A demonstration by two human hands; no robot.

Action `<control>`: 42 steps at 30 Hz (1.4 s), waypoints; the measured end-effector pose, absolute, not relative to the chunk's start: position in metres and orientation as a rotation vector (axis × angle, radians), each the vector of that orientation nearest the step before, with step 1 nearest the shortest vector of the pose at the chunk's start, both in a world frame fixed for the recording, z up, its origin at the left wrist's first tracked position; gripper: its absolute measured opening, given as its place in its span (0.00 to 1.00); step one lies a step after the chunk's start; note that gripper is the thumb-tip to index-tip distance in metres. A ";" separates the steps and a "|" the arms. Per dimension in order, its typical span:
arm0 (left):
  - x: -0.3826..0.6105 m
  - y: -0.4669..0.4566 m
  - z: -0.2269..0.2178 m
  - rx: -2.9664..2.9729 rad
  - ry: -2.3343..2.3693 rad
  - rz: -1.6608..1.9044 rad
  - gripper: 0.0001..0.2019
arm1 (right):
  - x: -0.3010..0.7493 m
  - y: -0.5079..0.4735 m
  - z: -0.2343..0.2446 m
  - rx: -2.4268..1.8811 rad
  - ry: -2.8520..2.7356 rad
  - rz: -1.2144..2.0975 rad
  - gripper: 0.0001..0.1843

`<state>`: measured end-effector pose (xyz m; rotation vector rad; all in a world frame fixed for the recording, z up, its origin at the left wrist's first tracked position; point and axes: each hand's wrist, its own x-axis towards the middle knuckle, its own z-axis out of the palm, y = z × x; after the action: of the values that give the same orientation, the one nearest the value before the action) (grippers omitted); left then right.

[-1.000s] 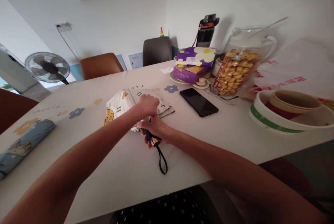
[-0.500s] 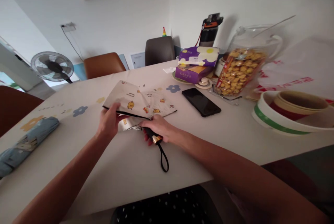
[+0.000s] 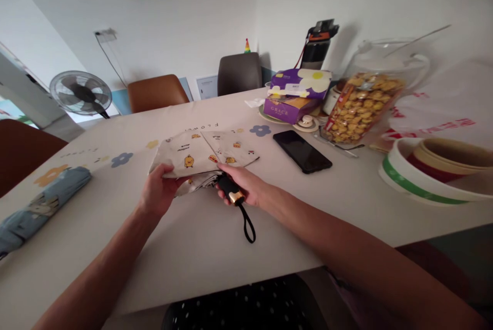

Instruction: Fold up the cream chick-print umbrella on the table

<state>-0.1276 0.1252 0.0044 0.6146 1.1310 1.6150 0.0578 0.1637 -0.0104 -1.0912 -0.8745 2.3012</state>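
A white folding umbrella [image 3: 200, 153] printed with yellow ducks lies collapsed in front of me, its loose fabric spread out over the table [image 3: 185, 258]. My left hand [image 3: 157, 189] pinches a fold of that fabric at its near left edge, thumb on top. The fingers of my right hand [image 3: 244, 185] wrap round the black handle [image 3: 229, 187], which has a gold band and a black wrist loop hanging toward me. Part of the handle is hidden by this hand. A black phone [image 3: 302, 150] lies right of the umbrella.
On the left lies a blue folded umbrella [image 3: 44, 207]. Along the right are purple tissue packs [image 3: 287, 108], a glass jug [image 3: 365, 99] with a snack bag in it, a black bottle [image 3: 316, 50] and a white bowl with a green stripe [image 3: 419, 189]. Chairs and a fan [image 3: 81, 93] stand beyond.
My left hand has pulled the fabric fold down toward me, so the cloth lies flatter over the ribs. My right hand keeps its hold on the handle. The view has shifted slightly.
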 end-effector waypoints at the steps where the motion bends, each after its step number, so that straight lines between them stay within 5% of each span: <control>1: -0.130 0.124 0.003 0.639 1.125 1.540 0.16 | 0.058 0.164 -0.010 -1.093 -0.875 2.288 0.14; 8: -0.150 0.117 -0.005 1.145 1.128 0.747 0.09 | 0.060 0.163 -0.009 -1.057 -1.004 2.201 0.14; 13: -0.148 0.113 -0.004 1.215 1.224 0.487 0.11 | 0.062 0.162 -0.003 -0.981 -1.123 2.033 0.11; 17: -0.131 0.117 -0.009 1.102 1.290 0.772 0.17 | 0.065 0.164 0.004 -0.817 -1.204 1.895 0.13; 21: -0.109 0.123 -0.011 0.764 1.169 1.278 0.06 | 0.064 0.163 0.001 -0.820 -1.384 1.635 0.16; 27: -0.083 0.120 -0.001 0.689 0.776 1.346 0.19 | 0.058 0.159 -0.010 -1.103 -1.601 1.195 0.17; 31: -0.071 0.130 0.003 0.713 0.703 1.363 0.15 | 0.057 0.158 -0.011 -1.259 -1.774 0.876 0.14; 42: -0.067 0.148 -0.005 0.741 0.896 1.663 0.18 | 0.054 0.157 -0.021 -1.168 -1.509 1.234 0.22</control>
<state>-0.0667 0.1484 -0.0047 0.7414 0.8962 1.6634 0.0543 0.1573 -0.0207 -1.1683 -1.5092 1.2343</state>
